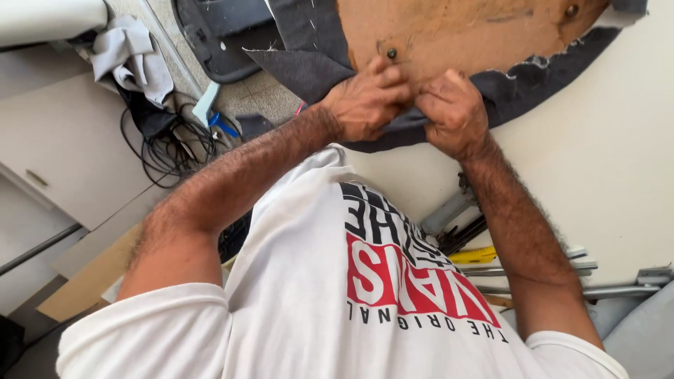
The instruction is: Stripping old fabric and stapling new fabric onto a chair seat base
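Note:
A round brown wooden board (456,35) lies on a white tabletop (604,154), with dark grey fabric (302,70) wrapped around its edge. A dark bolt head (391,52) sits in the board just above my left hand. My left hand (365,105) pinches the fabric's near edge and presses it against the board. My right hand (456,112) is closed on the same fabric edge, right beside the left, knuckles touching. My fingertips are hidden in the fold. My white printed T-shirt (337,281) fills the lower frame.
A tangle of black cables (172,144) and a grey cloth (133,56) lie on the floor at left by a white cabinet (63,147). Metal bars (547,270) and a yellow-handled tool (474,255) lie at lower right. Cardboard pieces (91,277) lean at lower left.

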